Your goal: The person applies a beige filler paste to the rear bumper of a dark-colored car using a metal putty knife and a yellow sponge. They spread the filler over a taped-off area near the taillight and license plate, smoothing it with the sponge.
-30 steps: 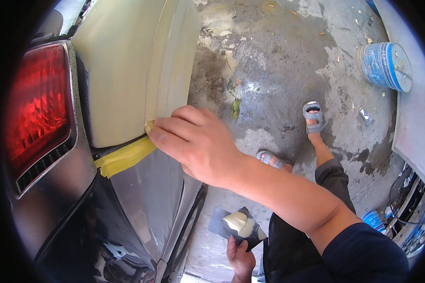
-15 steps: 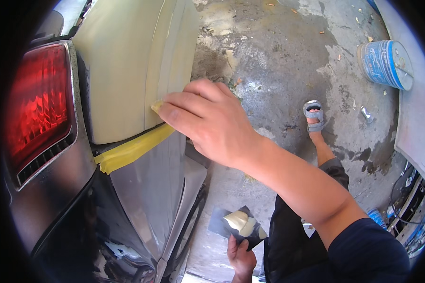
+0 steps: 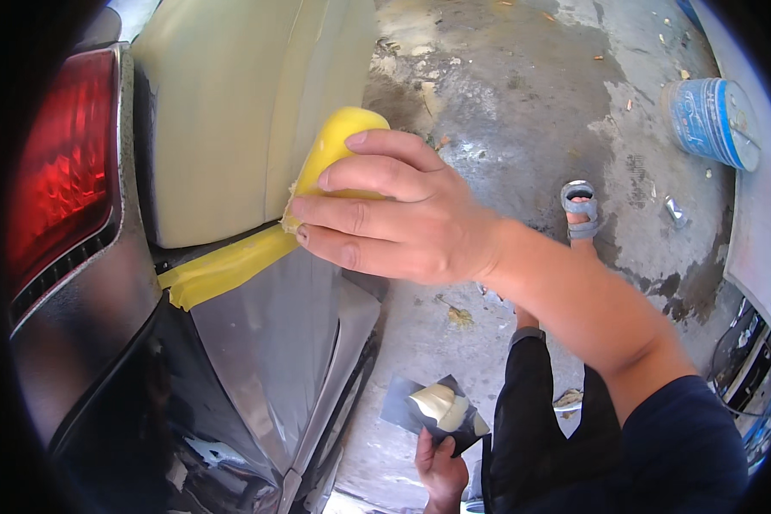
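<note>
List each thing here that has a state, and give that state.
Right hand: closed on the yellow spreader
Yellow spreader: held, pale residue along its edge
Left hand: gripping the dark board
Dark board: held, carrying cream paste
Yellow tape: stuck below the cream panel
Red tail light: mounted; lit or not, unclear
Blue bucket: upright or tipped, unclear

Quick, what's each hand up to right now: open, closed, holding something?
Left hand: closed on the edge of a dark board bearing cream paste.
Right hand: closed on a yellow spreader, fingers spread across it.
</note>
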Available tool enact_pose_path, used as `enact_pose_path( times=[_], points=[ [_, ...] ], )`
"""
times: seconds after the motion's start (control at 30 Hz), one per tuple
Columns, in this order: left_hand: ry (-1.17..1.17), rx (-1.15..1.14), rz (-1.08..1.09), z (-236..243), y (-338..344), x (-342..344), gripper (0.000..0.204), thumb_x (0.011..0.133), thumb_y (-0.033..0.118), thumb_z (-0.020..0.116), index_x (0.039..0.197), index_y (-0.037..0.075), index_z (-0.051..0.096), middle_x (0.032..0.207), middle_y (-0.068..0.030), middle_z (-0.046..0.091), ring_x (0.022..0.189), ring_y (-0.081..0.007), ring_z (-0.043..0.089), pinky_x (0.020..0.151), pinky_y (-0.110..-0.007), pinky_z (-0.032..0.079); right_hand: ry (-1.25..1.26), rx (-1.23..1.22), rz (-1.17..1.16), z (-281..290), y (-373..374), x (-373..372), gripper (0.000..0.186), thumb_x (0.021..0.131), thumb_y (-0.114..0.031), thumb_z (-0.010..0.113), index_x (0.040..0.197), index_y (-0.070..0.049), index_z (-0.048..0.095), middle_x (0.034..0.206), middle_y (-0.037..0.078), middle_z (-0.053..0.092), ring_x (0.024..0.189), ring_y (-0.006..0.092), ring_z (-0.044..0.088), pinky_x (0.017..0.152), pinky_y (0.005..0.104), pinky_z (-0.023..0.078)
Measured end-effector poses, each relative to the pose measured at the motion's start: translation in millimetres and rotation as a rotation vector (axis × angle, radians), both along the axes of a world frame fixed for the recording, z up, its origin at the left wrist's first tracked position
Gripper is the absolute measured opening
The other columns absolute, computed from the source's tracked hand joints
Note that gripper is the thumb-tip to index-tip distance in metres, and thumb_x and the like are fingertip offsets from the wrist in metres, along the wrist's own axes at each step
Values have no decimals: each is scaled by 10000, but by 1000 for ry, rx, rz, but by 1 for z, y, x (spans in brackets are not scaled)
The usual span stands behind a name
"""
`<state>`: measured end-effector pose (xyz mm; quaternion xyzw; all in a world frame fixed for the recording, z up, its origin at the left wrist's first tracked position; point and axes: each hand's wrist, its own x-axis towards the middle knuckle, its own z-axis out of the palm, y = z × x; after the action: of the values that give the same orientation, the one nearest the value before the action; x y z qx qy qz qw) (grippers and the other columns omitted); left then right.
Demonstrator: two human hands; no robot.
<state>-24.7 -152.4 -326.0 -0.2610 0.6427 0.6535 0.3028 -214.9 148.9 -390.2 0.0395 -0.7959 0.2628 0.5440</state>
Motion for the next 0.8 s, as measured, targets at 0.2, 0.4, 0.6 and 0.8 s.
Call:
enact_pose_path(
  times=[0.2, 0.4, 0.6, 0.8],
  points=[
    [-35, -32, 43, -17, -10, 2, 500, 832, -102, 443, 1330, -77, 483, 1272, -164, 575, 1189, -272, 547, 1062, -393, 390, 160, 128, 28, -6, 12, -19, 122, 715, -157, 675, 833, -153, 703, 1005, -44, 643, 1032, 160, 557, 1049, 425, 400],
    [-53, -47, 18, -22, -9, 0, 525, 809, -104, 431, 1331, -70, 484, 1289, -161, 562, 1212, -277, 529, 1078, -401, 372, 188, 84, 34, -13, 6, -26, 98, 708, -154, 682, 803, -151, 706, 987, -51, 649, 1023, 150, 557, 1067, 431, 372],
    [-43, -24, 15, -31, -11, -1, 513, 820, -113, 439, 1330, -74, 486, 1286, -156, 568, 1209, -271, 535, 1071, -392, 379, 61, 72, 33, -15, 2, -16, 88, 712, -155, 674, 791, -140, 709, 958, -46, 654, 1018, 147, 560, 1034, 428, 376],
    [-35, -31, -10, -25, -3, -1, 524, 815, -97, 419, 1335, -66, 476, 1294, -167, 558, 1216, -283, 526, 1086, -415, 364, 102, 33, 55, -12, 3, -10, 97, 719, -155, 666, 799, -130, 712, 956, -46, 651, 1009, 144, 561, 1051, 430, 365]
  ],
)
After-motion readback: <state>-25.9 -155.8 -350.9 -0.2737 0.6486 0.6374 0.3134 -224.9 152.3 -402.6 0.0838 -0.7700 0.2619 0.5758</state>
